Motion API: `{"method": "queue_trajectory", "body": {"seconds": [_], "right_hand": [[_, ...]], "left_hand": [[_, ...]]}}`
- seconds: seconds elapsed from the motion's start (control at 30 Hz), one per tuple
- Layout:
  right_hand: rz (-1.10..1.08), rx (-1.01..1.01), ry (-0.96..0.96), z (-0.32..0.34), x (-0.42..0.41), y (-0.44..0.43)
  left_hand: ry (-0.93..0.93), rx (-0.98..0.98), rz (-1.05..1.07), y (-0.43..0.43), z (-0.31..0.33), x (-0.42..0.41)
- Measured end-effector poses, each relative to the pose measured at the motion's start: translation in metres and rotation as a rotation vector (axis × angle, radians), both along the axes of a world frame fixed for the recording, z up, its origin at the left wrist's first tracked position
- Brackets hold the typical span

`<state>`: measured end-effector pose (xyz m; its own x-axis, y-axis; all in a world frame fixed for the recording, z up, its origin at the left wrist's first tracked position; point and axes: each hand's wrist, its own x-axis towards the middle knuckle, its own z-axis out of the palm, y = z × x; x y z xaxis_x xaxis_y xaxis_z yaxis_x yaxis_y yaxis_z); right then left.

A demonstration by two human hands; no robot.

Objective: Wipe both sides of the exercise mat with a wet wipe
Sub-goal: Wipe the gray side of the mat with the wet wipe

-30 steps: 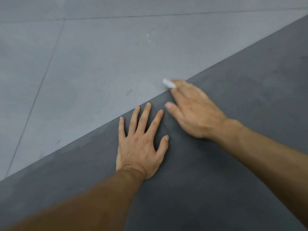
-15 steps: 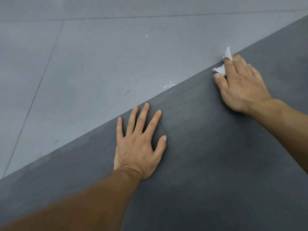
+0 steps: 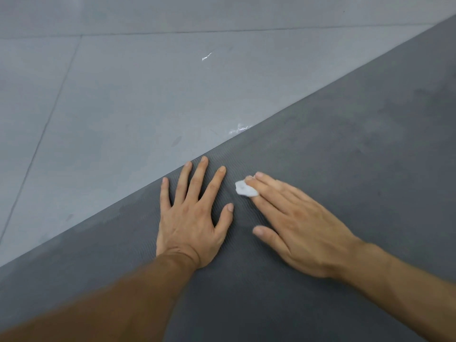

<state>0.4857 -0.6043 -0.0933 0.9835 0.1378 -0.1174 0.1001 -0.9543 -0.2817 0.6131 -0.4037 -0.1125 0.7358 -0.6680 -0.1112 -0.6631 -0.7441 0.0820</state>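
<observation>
Two hands on dark grey ribbed exercise mat, flat on grey tiled floor. Left hand: grip released, palm bracing mat near edge. Right hand: straight fingers press crumpled white wet wipe onto mat. Step, likely: wiping upper side. Next: firm even stroke; flip later.

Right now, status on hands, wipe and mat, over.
Left hand flat on mat, fingers spread. Right hand pressing wipe to mat under straight fingers. Mat bare ahead; wet smear on floor past its edge.
</observation>
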Motion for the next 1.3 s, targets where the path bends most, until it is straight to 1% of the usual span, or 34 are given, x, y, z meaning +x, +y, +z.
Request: {"method": "queue_trajectory", "body": {"seconds": [0.07, 0.13, 0.2, 0.33, 0.4, 0.43, 0.5, 0.57, 0.73, 0.87, 0.93, 0.97, 1.03, 1.17, 1.23, 1.3], "right_hand": [[0.023, -0.063, -0.011, 0.0, -0.005, -0.014], [-0.047, -0.091, -0.031, -0.003, 0.0, -0.037], [-0.188, -0.096, -0.055, -0.007, 0.012, -0.064], [-0.555, -0.053, -0.114, -0.017, 0.026, -0.128], [-0.678, -0.026, -0.098, -0.017, 0.027, -0.15], [-0.701, -0.006, -0.085, -0.017, 0.027, -0.153], [-0.692, 0.041, -0.073, -0.016, 0.024, -0.144], [-0.617, 0.07, -0.07, -0.014, 0.017, -0.123], [-0.352, 0.042, -0.02, -0.008, -0.019, -0.053], [-0.069, 0.013, 0.02, -0.001, -0.059, 0.002], [-0.007, -0.03, 0.01, -0.002, -0.074, 0.009], [-0.015, -0.055, -0.001, -0.002, -0.076, 0.004], [-0.112, -0.102, -0.015, -0.005, -0.074, -0.018], [-0.431, -0.172, -0.046, -0.01, -0.057, -0.09], [-0.568, -0.16, -0.027, -0.012, -0.052, -0.122], [-0.641, -0.123, -0.006, -0.013, -0.05, -0.139]], "left_hand": [[-0.002, -0.004, 0.003, 0.001, 0.0, 0.0], [-0.001, -0.005, 0.004, 0.001, 0.0, 0.0], [0.0, -0.008, 0.001, 0.001, -0.001, 0.0], [0.0, -0.013, 0.002, 0.002, -0.001, 0.0], [-0.002, -0.015, 0.003, 0.002, -0.001, 0.0], [-0.004, -0.017, 0.002, 0.002, -0.001, 0.0], [-0.004, -0.029, 0.002, 0.002, -0.002, 0.0], [-0.006, -0.031, 0.003, 0.002, -0.002, 0.0], [0.0, -0.035, 0.011, 0.001, -0.001, 0.0], [-0.004, -0.05, 0.014, 0.002, -0.002, 0.0], [-0.003, -0.061, 0.016, 0.001, -0.002, 0.0], [-0.001, -0.068, 0.019, 0.001, -0.002, 0.0], [0.002, -0.079, 0.02, 0.001, -0.001, -0.001], [0.003, -0.085, 0.023, 0.0, -0.001, -0.002], [0.003, -0.079, 0.022, 0.0, -0.001, -0.002], [0.001, -0.076, 0.022, 0.001, -0.001, -0.002]]}}
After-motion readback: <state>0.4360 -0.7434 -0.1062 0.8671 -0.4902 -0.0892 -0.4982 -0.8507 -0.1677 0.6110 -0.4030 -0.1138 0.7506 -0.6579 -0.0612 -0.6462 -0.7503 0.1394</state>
